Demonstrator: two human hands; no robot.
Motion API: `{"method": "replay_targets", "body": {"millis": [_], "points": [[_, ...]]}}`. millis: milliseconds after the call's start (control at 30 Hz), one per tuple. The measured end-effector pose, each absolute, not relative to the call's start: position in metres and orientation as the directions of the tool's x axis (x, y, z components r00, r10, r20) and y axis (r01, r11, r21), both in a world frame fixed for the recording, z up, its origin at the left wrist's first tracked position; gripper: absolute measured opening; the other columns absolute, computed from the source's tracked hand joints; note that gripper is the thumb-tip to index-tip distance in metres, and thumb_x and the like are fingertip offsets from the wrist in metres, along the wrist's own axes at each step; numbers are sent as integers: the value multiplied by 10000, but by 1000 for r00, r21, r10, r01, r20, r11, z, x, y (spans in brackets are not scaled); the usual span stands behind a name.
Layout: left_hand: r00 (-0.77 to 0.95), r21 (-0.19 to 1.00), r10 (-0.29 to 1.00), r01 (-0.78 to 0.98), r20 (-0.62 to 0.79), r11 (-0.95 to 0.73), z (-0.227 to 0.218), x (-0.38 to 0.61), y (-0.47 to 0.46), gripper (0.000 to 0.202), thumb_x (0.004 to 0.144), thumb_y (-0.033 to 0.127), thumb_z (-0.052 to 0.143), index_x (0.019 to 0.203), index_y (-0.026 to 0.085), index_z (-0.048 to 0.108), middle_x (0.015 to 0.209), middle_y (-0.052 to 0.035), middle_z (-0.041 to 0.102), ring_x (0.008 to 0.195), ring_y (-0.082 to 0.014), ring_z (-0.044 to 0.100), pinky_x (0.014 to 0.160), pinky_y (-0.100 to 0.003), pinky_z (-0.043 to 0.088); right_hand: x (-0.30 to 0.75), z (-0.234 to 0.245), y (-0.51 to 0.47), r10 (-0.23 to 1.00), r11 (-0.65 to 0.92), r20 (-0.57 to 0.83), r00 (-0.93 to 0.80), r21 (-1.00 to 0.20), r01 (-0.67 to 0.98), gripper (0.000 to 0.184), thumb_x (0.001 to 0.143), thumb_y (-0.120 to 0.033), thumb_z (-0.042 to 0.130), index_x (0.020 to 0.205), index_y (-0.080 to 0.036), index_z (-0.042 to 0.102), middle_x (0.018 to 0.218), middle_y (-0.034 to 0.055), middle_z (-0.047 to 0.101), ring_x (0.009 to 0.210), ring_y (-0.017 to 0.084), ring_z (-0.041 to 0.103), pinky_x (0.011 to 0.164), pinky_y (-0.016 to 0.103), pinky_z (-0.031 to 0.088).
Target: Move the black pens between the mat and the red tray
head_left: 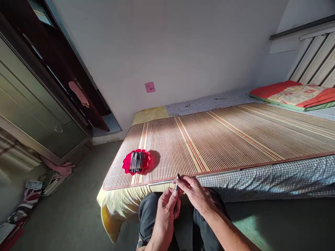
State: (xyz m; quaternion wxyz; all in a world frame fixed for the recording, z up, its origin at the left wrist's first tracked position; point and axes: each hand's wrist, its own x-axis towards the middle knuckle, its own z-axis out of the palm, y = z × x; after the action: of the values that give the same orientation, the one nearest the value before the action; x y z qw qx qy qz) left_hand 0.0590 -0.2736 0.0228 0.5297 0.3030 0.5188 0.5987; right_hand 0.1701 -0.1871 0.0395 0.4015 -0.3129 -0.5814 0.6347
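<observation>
Pen (178, 177): held btwn hands
L hand (167, 205): pinching lower end
R hand (193, 191): pinching nr top
Red dish (126, 162): w/ pens (136, 162), on mat (164, 139)

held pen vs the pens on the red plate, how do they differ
The held pen is single; the plate pens form a group. The held pen is gripped by the left hand and right hand, while the plate pens lie on the red plate. Hands partly hide the held pen; no hand covers the plate pens. Both show black parts.
</observation>
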Motion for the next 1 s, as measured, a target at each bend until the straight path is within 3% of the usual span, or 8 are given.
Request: {"method": "replay_targets", "body": {"millis": [267, 400, 500, 600, 733, 867, 1000], "points": [[-210, 926, 943, -332, -259, 180, 36, 65, -268, 565, 676, 729, 798, 750, 250, 508, 523, 95, 328, 461, -68, 150, 444, -246, 110, 160, 23, -181, 931, -51, 29, -364, -977, -209, 571, 758, -755, 731, 740, -184, 732, 700, 38, 655, 686, 199, 606, 692, 329, 526], [-113, 887, 930, -361, -350, 290, 19, 70, -280, 635, 643, 785, 797, 766, 222, 531, 495, 107, 339, 417, -44, 158, 408, -224, 88, 210, 38, -131, 995, -96, -95, -24, -893, -440, 517, 622, -678, 872, 719, -195, 716, 699, 19, 641, 630, 152, 553, 600, 286, 490], [-116, 828, 916, -484, -383, 285, 10, 65, -288, 645, 601, 769, 834, 769, 210, 561, 498, 109, 353, 400, -35, 143, 393, -223, 82, 266, 45, -92, 984, 8, -93, 153, -831, -556, 494, 523, -560, 965, 750, -204, 709, 831, 37, 704, 696, 150, 605, 637, 285, 526], [-171, 806, 921, -555, -351, 204, 16, 55, -288, 563, 636, 677, 871, 787, 193, 629, 542, 85, 391, 441, -42, 197, 418, -209, 144, 297, 28, -85, 987, 11, -76, 142, -848, -530, 494, 507, -546, 976, 763, -203, 730, 885, 61, 739, 699, 152, 635, 612, 273, 534], [-186, 798, 921, -575, -342, 180, 27, 50, -283, 511, 668, 648, 861, 775, 182, 683, 572, 46, 438, 489, -67, 296, 462, -217, 224, 306, -18, -116, 958, -254, -284, 21, -884, -393, 474, 491, -493, 973, 800, -185, 787, 824, 113, 766, 654, 204, 686, 545, 299, 555], [-180, 777, 917, -603, -355, 182, 20, 53, -283, 524, 647, 626, 872, 780, 157, 680, 575, 40, 470, 479, -70, 325, 464, -232, 218, 325, -52, -143, 900, -380, -430, 72, -854, -355, 440, 480, -362, 960, 853, -211, 781, 832, 107, 795, 669, 235, 739, 556, 296, 588], [-118, 754, 920, -616, -373, 226, -1, 54, -278, 548, 646, 633, 873, 793, 151, 658, 563, 56, 476, 432, -53, 304, 435, -233, 169, 355, -68, -144, 899, -386, -430, 85, -868, -312, 501, 522, -390, 932, 964, -220, 769, 865, 112, 810, 734, 248, 764, 603, 289, 603]]}}
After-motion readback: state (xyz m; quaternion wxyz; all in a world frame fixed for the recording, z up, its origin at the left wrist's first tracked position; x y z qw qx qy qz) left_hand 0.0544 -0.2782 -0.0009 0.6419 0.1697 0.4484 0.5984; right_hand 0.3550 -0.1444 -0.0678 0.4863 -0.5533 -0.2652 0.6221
